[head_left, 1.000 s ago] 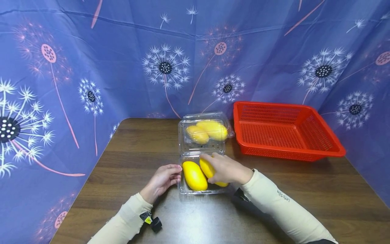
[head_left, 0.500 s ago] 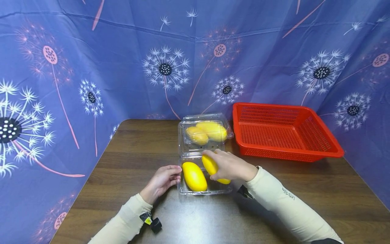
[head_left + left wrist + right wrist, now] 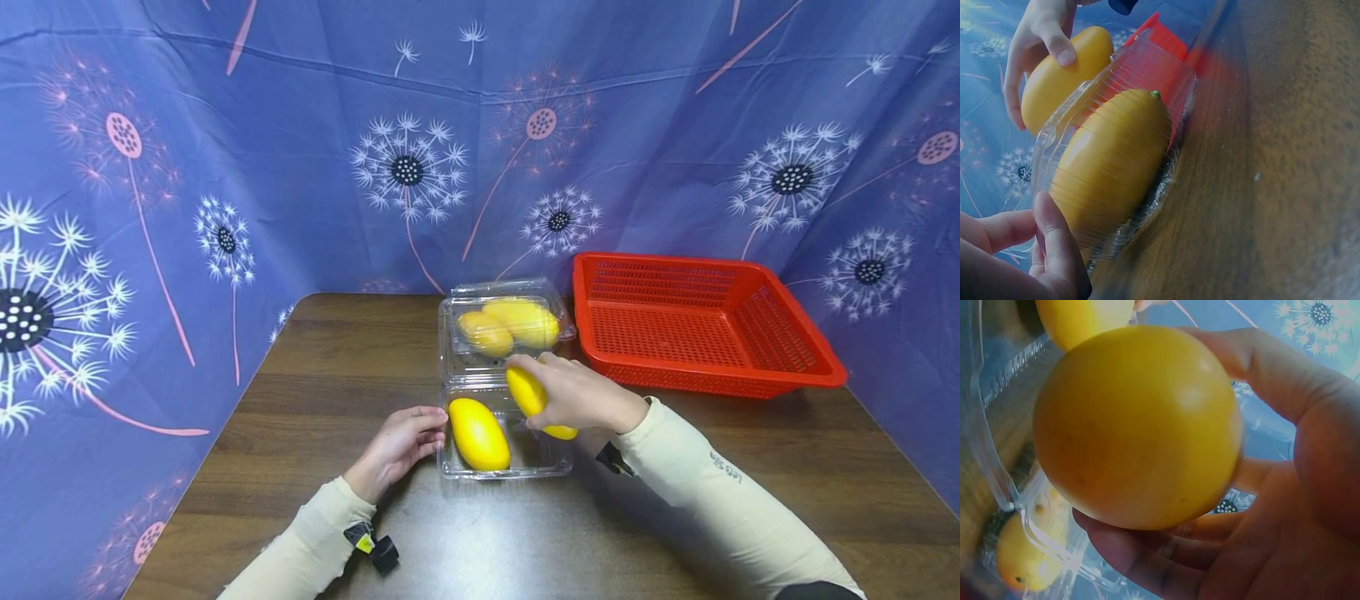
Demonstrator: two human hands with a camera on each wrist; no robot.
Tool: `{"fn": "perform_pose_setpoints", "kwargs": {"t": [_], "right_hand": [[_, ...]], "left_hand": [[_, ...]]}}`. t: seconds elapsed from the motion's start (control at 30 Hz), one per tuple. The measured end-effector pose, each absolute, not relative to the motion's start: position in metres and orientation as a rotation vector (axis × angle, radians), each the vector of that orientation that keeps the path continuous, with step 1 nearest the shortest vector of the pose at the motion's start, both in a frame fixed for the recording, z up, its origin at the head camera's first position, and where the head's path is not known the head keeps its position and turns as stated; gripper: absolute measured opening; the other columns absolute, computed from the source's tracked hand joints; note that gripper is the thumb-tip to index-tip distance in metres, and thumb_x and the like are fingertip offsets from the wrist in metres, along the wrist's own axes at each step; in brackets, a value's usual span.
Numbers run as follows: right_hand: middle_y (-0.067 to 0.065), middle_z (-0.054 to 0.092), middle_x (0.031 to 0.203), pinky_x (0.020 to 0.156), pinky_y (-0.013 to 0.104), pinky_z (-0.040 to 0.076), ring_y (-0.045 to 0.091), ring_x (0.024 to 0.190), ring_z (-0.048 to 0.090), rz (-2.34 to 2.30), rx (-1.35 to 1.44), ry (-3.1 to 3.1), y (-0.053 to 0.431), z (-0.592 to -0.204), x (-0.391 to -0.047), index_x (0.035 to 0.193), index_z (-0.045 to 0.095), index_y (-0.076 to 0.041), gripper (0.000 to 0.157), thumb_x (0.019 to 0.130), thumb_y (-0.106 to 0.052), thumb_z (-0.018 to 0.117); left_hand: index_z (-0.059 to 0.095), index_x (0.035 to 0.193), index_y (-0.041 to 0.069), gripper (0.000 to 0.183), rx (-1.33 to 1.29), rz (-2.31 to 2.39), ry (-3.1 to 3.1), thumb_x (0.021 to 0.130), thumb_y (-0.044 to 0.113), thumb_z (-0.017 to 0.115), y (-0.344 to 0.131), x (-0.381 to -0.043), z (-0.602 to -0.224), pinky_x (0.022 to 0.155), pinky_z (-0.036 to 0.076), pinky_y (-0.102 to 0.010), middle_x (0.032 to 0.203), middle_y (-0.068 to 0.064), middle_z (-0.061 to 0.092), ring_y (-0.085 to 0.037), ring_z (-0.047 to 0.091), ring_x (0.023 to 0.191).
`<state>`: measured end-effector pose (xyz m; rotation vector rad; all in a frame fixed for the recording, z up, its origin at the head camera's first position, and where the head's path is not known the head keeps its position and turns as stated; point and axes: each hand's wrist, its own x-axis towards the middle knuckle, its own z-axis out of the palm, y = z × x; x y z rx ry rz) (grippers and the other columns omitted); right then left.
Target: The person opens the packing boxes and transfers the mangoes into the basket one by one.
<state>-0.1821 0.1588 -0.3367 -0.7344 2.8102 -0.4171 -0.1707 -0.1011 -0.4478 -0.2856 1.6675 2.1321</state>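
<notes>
My right hand (image 3: 581, 398) grips a yellow mango (image 3: 527, 390) round its sides, fingers beyond and thumb nearer me. This mango is raised over the right half of an open clear plastic clamshell box (image 3: 506, 475). A second mango (image 3: 478, 433) lies inside the box at the left, its green stem tip (image 3: 1156, 94) showing in the left wrist view. With thumb and fingertips, my left hand (image 3: 401, 442) pinches the box's left rim. In the right wrist view the held mango (image 3: 1138, 428) covers much of the box.
Behind the box, two more mangoes (image 3: 486, 333) show through clear plastic (image 3: 459, 367). A red perforated basket (image 3: 697, 379) stands at the back right, nothing visible inside. Everything rests on a brown wooden table (image 3: 337, 358); a blue dandelion-print cloth (image 3: 300, 167) hangs behind.
My right hand has lifted the mango from beside the other one and carried it up and slightly right. My left hand has stayed at the box's rim.
</notes>
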Motion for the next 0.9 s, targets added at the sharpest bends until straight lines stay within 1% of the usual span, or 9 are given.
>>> {"fn": "perform_pose_setpoints", "kwargs": {"t": [0.13, 0.33, 0.53, 0.6, 0.73, 0.9], "right_hand": [[0.009, 0.055, 0.108, 0.06, 0.029, 0.046, 0.02, 0.08, 0.054, -0.401, -0.714, 2.816, 0.163, -0.331, -0.185, 0.142, 0.04, -0.026, 0.083, 0.072, -0.03, 0.083], [0.009, 0.056, 0.114, 0.064, 0.03, 0.047, 0.022, 0.088, 0.054, -0.421, -0.7, 2.829, 0.171, -0.322, -0.192, 0.145, 0.039, -0.024, 0.084, 0.073, -0.03, 0.082], [0.01, 0.056, 0.107, 0.061, 0.028, 0.046, 0.022, 0.083, 0.054, -0.463, -0.679, 2.83, 0.18, -0.315, -0.2, 0.146, 0.038, -0.02, 0.084, 0.074, -0.03, 0.081], [0.011, 0.057, 0.108, 0.061, 0.028, 0.046, 0.022, 0.083, 0.054, -0.471, -0.679, 2.836, 0.182, -0.313, -0.203, 0.146, 0.038, -0.019, 0.084, 0.074, -0.031, 0.08], [0.011, 0.058, 0.109, 0.062, 0.028, 0.047, 0.022, 0.085, 0.054, -0.48, -0.672, 2.847, 0.185, -0.312, -0.21, 0.146, 0.038, -0.017, 0.086, 0.073, -0.032, 0.081], [0.012, 0.058, 0.105, 0.063, 0.028, 0.048, 0.023, 0.085, 0.054, -0.491, -0.654, 2.851, 0.19, -0.311, -0.22, 0.145, 0.038, -0.016, 0.085, 0.073, -0.031, 0.081]], "left_hand": [[0.052, 0.112, -0.006, 0.021, -0.283, 2.129, 1.672, 0.093, 0.003, 0.057, -0.102, -0.171, -0.448, 0.062, 0.054, -0.016, 0.078, 0.001, 0.059, -0.008, 0.056, 0.066], [0.052, 0.113, -0.006, 0.022, -0.287, 2.134, 1.682, 0.093, 0.003, 0.057, -0.102, -0.172, -0.447, 0.062, 0.054, -0.017, 0.079, 0.0, 0.059, -0.008, 0.057, 0.067], [0.051, 0.115, -0.007, 0.026, -0.289, 2.124, 1.68, 0.093, 0.004, 0.058, -0.103, -0.172, -0.448, 0.062, 0.054, -0.016, 0.079, 0.001, 0.059, -0.008, 0.057, 0.067], [0.05, 0.116, -0.008, 0.026, -0.291, 2.125, 1.679, 0.093, 0.004, 0.058, -0.103, -0.171, -0.448, 0.063, 0.054, -0.016, 0.079, 0.001, 0.059, -0.008, 0.057, 0.067], [0.051, 0.114, -0.007, 0.024, -0.289, 2.132, 1.671, 0.093, 0.003, 0.058, -0.103, -0.171, -0.448, 0.063, 0.054, -0.016, 0.078, 0.001, 0.06, -0.007, 0.057, 0.066], [0.052, 0.111, -0.005, 0.02, -0.27, 2.129, 1.665, 0.094, 0.003, 0.058, -0.102, -0.171, -0.449, 0.062, 0.054, -0.017, 0.077, 0.002, 0.06, -0.007, 0.057, 0.066]]}}
